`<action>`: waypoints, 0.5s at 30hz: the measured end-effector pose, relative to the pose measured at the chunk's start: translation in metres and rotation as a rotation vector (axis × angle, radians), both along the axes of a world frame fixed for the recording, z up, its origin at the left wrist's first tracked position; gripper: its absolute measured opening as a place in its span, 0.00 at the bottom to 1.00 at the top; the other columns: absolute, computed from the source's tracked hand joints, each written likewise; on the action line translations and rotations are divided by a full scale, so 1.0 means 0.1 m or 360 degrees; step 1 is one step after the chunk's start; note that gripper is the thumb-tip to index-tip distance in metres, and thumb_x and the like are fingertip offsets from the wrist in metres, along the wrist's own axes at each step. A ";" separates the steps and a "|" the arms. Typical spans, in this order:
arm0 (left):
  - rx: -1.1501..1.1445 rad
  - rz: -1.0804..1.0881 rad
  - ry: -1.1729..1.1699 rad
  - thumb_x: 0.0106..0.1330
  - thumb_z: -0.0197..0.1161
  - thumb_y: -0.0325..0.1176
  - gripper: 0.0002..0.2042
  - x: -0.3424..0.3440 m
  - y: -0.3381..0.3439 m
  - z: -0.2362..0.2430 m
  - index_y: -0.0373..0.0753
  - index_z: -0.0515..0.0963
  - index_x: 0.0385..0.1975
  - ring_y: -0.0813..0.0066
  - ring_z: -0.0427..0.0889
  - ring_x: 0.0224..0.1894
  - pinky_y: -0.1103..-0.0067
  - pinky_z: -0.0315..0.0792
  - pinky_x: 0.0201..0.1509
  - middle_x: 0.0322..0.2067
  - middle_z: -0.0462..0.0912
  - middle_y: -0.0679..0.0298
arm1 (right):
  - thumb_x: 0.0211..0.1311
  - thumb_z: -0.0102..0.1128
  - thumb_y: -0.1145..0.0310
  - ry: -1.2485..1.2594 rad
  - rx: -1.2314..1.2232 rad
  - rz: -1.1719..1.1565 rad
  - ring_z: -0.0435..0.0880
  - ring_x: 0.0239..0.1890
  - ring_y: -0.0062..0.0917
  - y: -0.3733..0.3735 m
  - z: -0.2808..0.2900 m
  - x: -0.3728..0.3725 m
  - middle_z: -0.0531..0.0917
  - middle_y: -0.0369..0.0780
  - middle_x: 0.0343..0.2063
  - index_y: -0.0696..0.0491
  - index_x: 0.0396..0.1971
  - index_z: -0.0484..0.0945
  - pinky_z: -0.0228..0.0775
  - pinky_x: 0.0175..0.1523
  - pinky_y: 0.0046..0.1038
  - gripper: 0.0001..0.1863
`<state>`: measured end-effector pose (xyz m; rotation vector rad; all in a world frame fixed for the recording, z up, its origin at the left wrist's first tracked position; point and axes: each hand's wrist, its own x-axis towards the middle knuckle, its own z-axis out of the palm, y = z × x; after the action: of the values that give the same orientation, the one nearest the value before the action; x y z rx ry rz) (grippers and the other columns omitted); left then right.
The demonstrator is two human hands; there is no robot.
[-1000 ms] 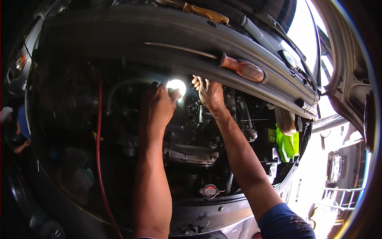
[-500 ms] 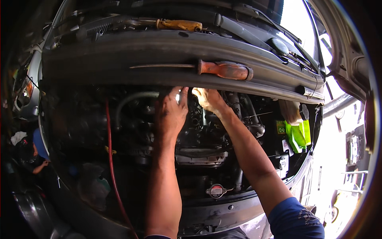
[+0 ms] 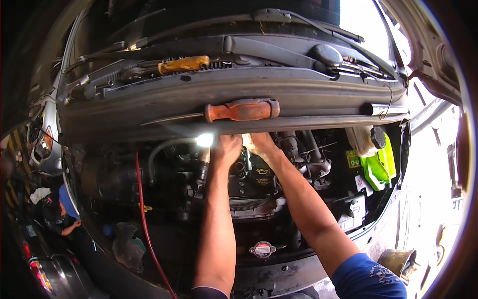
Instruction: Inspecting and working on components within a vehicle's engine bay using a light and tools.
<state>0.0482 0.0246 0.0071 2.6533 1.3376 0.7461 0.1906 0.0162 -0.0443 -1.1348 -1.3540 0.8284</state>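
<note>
My left hand (image 3: 228,149) reaches into the engine bay under the edge of the black cowl panel (image 3: 169,112). Its fingers are curled in, and their tips are hidden. A bright light (image 3: 204,140) glows just left of it; I cannot tell what carries the light. Close beside it, my right hand (image 3: 261,145) is brightly lit, its fingers bent and closed, tips out of sight. Whatever the two hands grip is hidden. Above them an orange-handled screwdriver (image 3: 242,110) lies along the cowl, its shaft pointing left. Below the hands is a black oil filler cap (image 3: 263,172).
A yellow-handled tool (image 3: 184,65) rests near the wipers. Metal tools (image 3: 363,69) lie farther right. A red hose (image 3: 141,199) runs down the left. At right are a reservoir (image 3: 362,139) and a bright green container (image 3: 379,167). The radiator cap (image 3: 262,249) is in front. Another person (image 3: 55,212) crouches at left.
The view has shifted, so the cowl and screwdriver appear lower, the screwdriver also farther left. My left hand has turned and its fingers are more curled. The bright light now shows left of it.
</note>
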 end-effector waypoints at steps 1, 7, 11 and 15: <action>0.0177 0.0026 0.0418 0.69 0.61 0.29 0.16 0.00 0.02 -0.03 0.33 0.79 0.55 0.60 0.83 0.52 0.64 0.74 0.60 0.50 0.84 0.53 | 0.69 0.60 0.70 -0.0156 -0.0189 -0.0106 0.74 0.53 0.31 -0.03 0.01 -0.01 0.78 0.42 0.47 0.58 0.54 0.74 0.70 0.56 0.33 0.17; -0.1029 -0.0174 -0.1849 0.64 0.73 0.34 0.31 0.07 0.37 -0.29 0.34 0.70 0.66 0.69 0.72 0.65 0.70 0.66 0.72 0.62 0.74 0.58 | 0.78 0.41 0.36 0.0709 -0.0098 -0.0050 0.71 0.58 0.24 -0.13 0.14 -0.10 0.75 0.41 0.58 0.59 0.62 0.73 0.67 0.60 0.27 0.39; -0.1287 -0.0368 -0.1979 0.61 0.71 0.23 0.30 0.07 0.60 -0.45 0.36 0.70 0.66 0.68 0.74 0.65 0.69 0.68 0.72 0.62 0.74 0.60 | 0.77 0.47 0.42 0.1024 -0.0010 -0.0007 0.73 0.54 0.21 -0.06 0.02 -0.07 0.77 0.38 0.53 0.57 0.59 0.74 0.69 0.56 0.27 0.31; -0.1600 -0.0257 -0.2435 0.63 0.70 0.22 0.30 0.11 0.68 -0.65 0.38 0.70 0.66 0.67 0.76 0.63 0.69 0.70 0.72 0.62 0.75 0.60 | 0.73 0.57 0.53 0.0954 -0.0263 0.0107 0.74 0.48 0.17 -0.01 -0.17 0.04 0.77 0.33 0.48 0.53 0.58 0.73 0.71 0.50 0.24 0.23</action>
<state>0.0596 0.0928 -0.0579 0.8392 0.6316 1.1737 0.1941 0.0155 -0.0617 -0.8648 -0.8370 1.2299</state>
